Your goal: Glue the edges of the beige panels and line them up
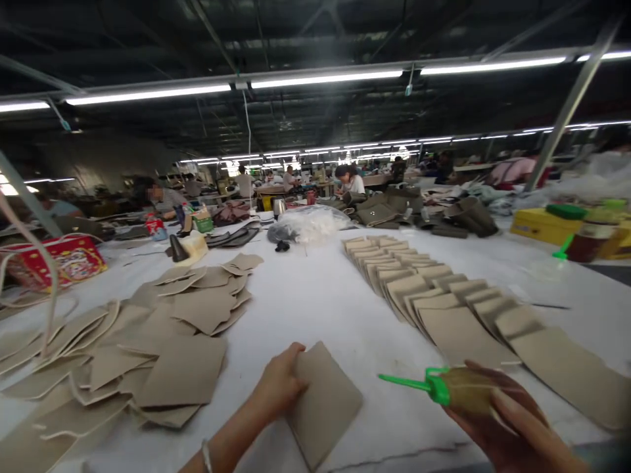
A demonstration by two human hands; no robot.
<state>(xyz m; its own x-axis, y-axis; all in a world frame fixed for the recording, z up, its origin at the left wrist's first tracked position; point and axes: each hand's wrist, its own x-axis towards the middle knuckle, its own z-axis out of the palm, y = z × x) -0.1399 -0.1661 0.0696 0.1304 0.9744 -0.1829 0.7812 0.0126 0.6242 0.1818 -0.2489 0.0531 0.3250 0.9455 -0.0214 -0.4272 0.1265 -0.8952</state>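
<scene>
My left hand (280, 381) is closed on the left edge of a grey-beige fabric panel (325, 404), which lies at the front of the white table. In my right hand (513, 414) is a glue bottle (468, 391) with a green cap and a long thin nozzle. The bottle lies tilted in the grip, its nozzle pointing left toward the panel but apart from it. A loose heap of similar panels (182, 371) spreads to the left. To the right, more panels overlap in fanned rows (444, 318).
A red patterned box (59, 263) stands at the left, near a dark cone (178, 249). Clear plastic (315, 223) lies at the table's far side. A second bottle (591, 236) and a yellow box (535, 223) stand at the right. Other people work in the background.
</scene>
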